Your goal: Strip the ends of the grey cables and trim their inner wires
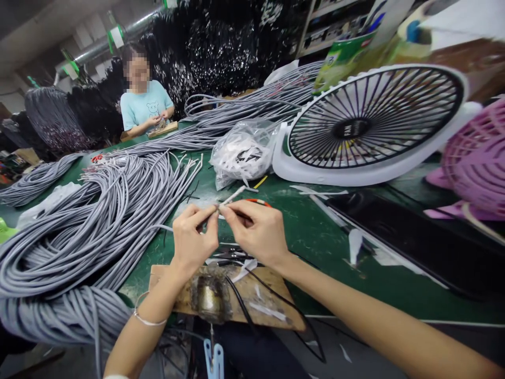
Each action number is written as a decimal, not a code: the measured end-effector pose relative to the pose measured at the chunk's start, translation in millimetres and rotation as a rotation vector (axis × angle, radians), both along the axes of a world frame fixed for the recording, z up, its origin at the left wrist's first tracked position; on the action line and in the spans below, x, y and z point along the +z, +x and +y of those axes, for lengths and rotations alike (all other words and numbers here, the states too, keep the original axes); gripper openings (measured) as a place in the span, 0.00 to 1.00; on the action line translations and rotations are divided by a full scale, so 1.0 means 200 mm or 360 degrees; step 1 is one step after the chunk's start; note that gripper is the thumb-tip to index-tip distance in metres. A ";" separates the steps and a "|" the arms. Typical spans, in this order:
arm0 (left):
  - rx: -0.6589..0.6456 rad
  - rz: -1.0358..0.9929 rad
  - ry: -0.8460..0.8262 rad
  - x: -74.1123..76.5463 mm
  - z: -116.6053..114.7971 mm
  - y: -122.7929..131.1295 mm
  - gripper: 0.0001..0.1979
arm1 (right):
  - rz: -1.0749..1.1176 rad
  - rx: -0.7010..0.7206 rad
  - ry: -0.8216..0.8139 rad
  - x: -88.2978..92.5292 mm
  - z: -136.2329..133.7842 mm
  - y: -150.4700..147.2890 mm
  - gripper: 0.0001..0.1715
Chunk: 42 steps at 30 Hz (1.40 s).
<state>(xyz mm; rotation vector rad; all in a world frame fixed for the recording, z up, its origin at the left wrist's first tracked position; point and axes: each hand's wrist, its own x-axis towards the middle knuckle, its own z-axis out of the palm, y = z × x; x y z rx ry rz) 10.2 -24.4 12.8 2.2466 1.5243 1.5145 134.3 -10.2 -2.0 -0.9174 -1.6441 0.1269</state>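
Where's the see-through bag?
In the head view, the clear plastic bag is near the middle of the picture, on the green table, just left of the white fan and beyond the person's right hand.

the left forearm (148, 321) and right forearm (355, 302) extend over the near edge of the surface (305, 229); the left hand (194, 234) and right hand (260, 229) meet, fingers (204, 215) pinched against thumbs, tips close together.

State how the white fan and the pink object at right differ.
The white fan has thin black radial bars; the pink object has curved slots. The fan shows almost whole; the picture's right edge cuts off the pink object. Both stand on the green table.
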 end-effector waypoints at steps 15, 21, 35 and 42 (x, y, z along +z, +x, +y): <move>0.0036 -0.0246 -0.0083 0.03 0.00 -0.02 0.09 | -0.0242 -0.0203 0.0349 -0.01 0.02 0.06 0.09; 0.0005 -0.0170 -0.0061 0.03 -0.01 0.00 0.08 | -0.0263 -0.0192 0.0336 -0.02 0.03 0.05 0.09; 0.0057 -0.0152 -0.0275 -0.01 0.07 -0.05 0.10 | -0.0180 0.0144 0.0351 0.00 -0.05 0.01 0.10; -0.0031 -0.0190 -0.0215 0.01 0.02 -0.02 0.12 | -0.0069 0.0035 0.0066 -0.01 0.01 0.03 0.11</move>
